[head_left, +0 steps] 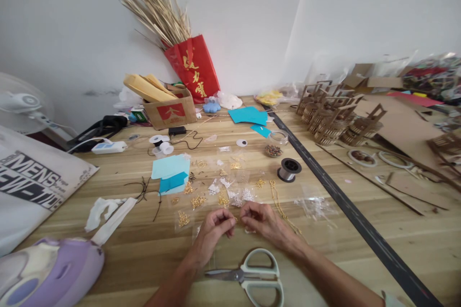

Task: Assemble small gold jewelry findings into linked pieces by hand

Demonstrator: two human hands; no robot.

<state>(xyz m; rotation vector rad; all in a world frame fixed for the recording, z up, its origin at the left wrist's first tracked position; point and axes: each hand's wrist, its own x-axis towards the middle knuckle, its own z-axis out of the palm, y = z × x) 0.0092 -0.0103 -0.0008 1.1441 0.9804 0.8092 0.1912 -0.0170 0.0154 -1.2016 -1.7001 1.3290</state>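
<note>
Close together over the front of the table, my left hand (215, 228) and my right hand (262, 220) are both closed in a pinch. At the left thumb tip shows a tiny gold-coloured piece (236, 219), too small to name surely. Whatever the right fingertips hold cannot be made out. Just beyond the hands lie small clear bags of silvery beads (242, 195) and gold-coloured findings (198, 201). A gold chain (276, 197) runs beside my right hand. Nearer me, scissors (257, 276) with pale handles lie with their blades pointing left.
A wire spool (289, 170) stands to the right, near a dark strip (324, 187) across the table. Small woven baskets (334, 115) crowd the far right. At left are a purple-and-white tissue holder (61, 268), a white bag (32, 182) and blue paper (171, 172).
</note>
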